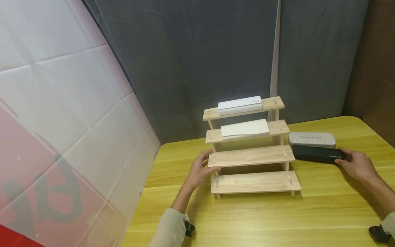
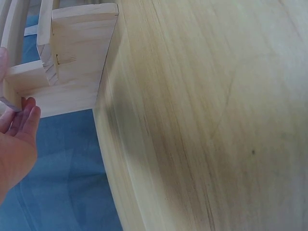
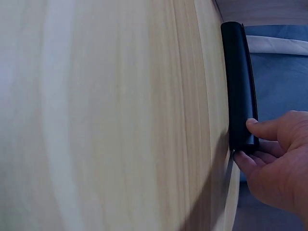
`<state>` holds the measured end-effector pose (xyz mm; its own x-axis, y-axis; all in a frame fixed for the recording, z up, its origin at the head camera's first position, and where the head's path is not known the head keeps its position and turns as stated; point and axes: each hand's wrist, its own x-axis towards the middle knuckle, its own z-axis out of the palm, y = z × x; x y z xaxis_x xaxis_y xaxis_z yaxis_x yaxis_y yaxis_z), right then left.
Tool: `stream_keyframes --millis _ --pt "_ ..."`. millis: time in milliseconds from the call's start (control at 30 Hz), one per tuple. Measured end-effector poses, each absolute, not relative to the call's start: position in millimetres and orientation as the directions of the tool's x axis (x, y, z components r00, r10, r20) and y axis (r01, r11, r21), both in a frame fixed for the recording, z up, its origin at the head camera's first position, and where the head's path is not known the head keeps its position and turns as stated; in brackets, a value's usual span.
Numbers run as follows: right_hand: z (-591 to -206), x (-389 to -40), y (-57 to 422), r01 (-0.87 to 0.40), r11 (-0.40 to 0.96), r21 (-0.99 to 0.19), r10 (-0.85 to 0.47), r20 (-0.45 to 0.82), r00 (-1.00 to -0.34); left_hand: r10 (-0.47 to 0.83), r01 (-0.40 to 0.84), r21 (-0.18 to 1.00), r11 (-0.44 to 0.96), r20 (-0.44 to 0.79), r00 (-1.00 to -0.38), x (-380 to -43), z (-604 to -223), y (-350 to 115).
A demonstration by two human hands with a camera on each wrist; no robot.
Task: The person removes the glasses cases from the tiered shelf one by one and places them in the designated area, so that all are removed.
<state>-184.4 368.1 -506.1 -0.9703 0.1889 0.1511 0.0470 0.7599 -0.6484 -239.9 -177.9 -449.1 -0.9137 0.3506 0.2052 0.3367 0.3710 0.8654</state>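
Observation:
A four-step wooden display stand stands on the table. My left hand grips the left end of its second step from the bottom, with the thumb at the front and the fingers behind, as the left wrist view also shows. To the right of the stand lies a long black glasses case with small light lettering. My right hand pinches its right end; in the right wrist view the black case runs away from the thumb and fingers. Behind it lies a grey case with rounded ends.
One white case sits on the top step and a cream-white case on the step below. The yellow wood-grain table extends in front. A dark grey curtain hangs behind, and a pale printed cloth at the left.

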Motion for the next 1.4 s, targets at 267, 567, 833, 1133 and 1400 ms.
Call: stream_keyframes --millis 267,567,833,1133,1400 --pt "-504 -187 367 0.055 0.766 -0.641 0.193 0.148 -0.970 0.354 0.329 0.862 0.385 0.191 -0.916 -240 -448 -179" --pt "-504 -188 374 0.001 0.751 -0.661 0.136 0.153 -0.979 0.347 0.327 0.861 0.389 0.192 -0.918 -241 -448 -179" --pt "-502 -187 374 -0.002 0.744 -0.668 0.127 0.144 -0.981 0.344 0.332 0.865 0.376 0.202 -0.917 -240 -448 -178" --pt "-502 -188 375 0.009 0.742 -0.670 0.128 0.129 -0.983 0.334 0.333 0.875 0.351 0.215 -0.918 -238 -448 -177" --pt "-504 -188 376 0.034 0.734 -0.678 0.149 0.113 -0.982 0.326 0.334 0.873 0.355 0.220 -0.919 -230 -436 -171"
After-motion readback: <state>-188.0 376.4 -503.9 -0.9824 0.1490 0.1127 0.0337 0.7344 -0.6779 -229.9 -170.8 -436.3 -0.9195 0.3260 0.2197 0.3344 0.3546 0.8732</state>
